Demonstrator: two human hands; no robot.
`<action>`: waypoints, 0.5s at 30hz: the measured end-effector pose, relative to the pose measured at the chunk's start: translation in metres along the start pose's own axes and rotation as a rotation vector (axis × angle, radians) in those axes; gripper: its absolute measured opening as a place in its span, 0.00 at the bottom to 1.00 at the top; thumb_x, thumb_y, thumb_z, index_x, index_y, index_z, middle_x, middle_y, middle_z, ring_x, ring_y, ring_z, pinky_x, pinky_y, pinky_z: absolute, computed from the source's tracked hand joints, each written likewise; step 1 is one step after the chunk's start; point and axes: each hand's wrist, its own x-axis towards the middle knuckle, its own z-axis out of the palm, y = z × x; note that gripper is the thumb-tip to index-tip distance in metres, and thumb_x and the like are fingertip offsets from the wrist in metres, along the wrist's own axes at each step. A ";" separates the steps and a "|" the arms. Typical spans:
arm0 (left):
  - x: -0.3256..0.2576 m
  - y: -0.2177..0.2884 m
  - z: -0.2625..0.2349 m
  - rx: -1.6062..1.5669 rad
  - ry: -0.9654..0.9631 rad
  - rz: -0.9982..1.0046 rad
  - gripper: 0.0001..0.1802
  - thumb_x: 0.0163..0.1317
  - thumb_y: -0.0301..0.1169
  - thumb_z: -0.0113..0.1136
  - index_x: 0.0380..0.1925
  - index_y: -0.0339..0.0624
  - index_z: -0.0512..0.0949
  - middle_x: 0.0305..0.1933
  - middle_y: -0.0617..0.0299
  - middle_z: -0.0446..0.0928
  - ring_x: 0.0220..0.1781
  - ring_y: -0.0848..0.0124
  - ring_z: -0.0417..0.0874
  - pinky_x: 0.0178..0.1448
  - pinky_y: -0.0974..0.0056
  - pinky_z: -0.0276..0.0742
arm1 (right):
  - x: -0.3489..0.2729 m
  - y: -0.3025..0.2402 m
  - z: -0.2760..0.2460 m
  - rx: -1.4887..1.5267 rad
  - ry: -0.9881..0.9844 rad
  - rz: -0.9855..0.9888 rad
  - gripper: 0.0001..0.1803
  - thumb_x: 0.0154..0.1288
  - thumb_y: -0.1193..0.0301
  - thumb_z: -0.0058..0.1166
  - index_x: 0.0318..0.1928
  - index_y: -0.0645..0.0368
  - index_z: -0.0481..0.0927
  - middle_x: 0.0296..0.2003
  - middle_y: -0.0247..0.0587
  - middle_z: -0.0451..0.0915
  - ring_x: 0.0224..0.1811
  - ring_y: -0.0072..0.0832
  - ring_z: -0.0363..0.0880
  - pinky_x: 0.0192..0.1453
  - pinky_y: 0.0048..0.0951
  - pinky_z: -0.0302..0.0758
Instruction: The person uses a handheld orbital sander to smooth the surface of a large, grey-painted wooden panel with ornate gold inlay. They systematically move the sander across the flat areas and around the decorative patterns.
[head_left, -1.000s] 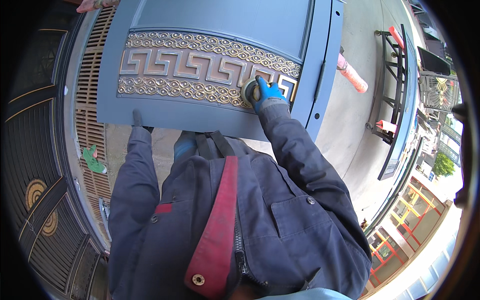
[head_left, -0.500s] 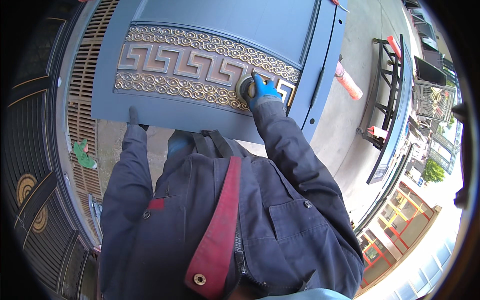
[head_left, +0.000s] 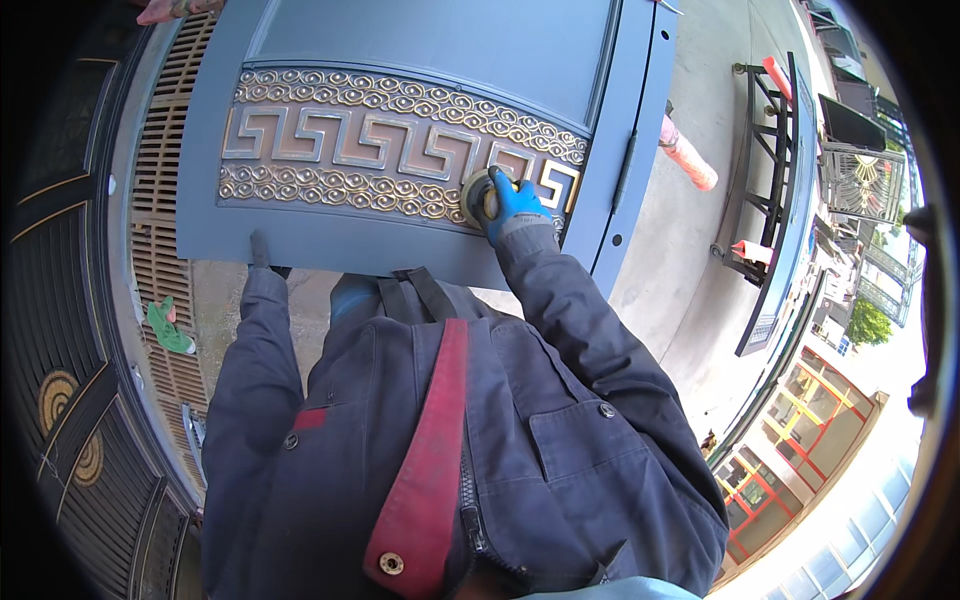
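Note:
A blue-grey door panel [head_left: 330,232] lies in front of me, with gold-edged relief in a key pattern [head_left: 372,142] between two bands of scrolls [head_left: 330,187]. In a blue glove, my right hand [head_left: 518,207] is closed round a round, dark-rimmed object with a yellowish middle [head_left: 472,200]. It sits against the lower scroll band near the right end; its exact kind is unclear. My left hand [head_left: 261,252], in a dark glove, is at the panel's near left edge. One digit lies on the top face, and the other fingers are mostly hidden below the edge.
Left of the panel are a slatted grating [head_left: 155,205], a green cloth [head_left: 168,325] and a dark ornamental door [head_left: 55,290]. Pink-wrapped supports [head_left: 688,158] stick out at the right. Beyond them, a black metal frame [head_left: 768,180] stands on the concrete floor [head_left: 690,235].
The panel appears slightly lower and further left in the picture. My right hand and the round object shift with it, staying near the same part of the relief. My left hand keeps to the edge.

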 end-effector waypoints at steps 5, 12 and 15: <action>-0.005 0.003 -0.004 -0.232 0.203 -0.119 0.42 0.72 0.56 0.64 0.74 0.40 0.65 0.72 0.48 0.73 0.68 0.52 0.79 0.68 0.44 0.82 | 0.001 0.023 -0.003 0.181 0.110 0.164 0.48 0.60 0.50 0.72 0.79 0.30 0.64 0.66 0.65 0.71 0.63 0.61 0.81 0.64 0.52 0.82; 0.000 0.012 0.004 -0.375 0.215 -0.207 0.42 0.70 0.56 0.66 0.74 0.43 0.66 0.70 0.48 0.74 0.66 0.52 0.81 0.63 0.46 0.87 | 0.002 -0.001 0.011 0.113 0.095 0.065 0.45 0.62 0.57 0.70 0.78 0.31 0.65 0.66 0.64 0.72 0.62 0.60 0.81 0.65 0.52 0.82; -0.014 0.015 0.006 -0.231 0.308 -0.182 0.43 0.70 0.57 0.66 0.74 0.43 0.66 0.70 0.49 0.75 0.66 0.52 0.82 0.63 0.46 0.88 | -0.002 0.031 0.002 0.197 0.124 0.196 0.47 0.61 0.52 0.72 0.79 0.33 0.65 0.63 0.65 0.74 0.60 0.60 0.83 0.61 0.51 0.84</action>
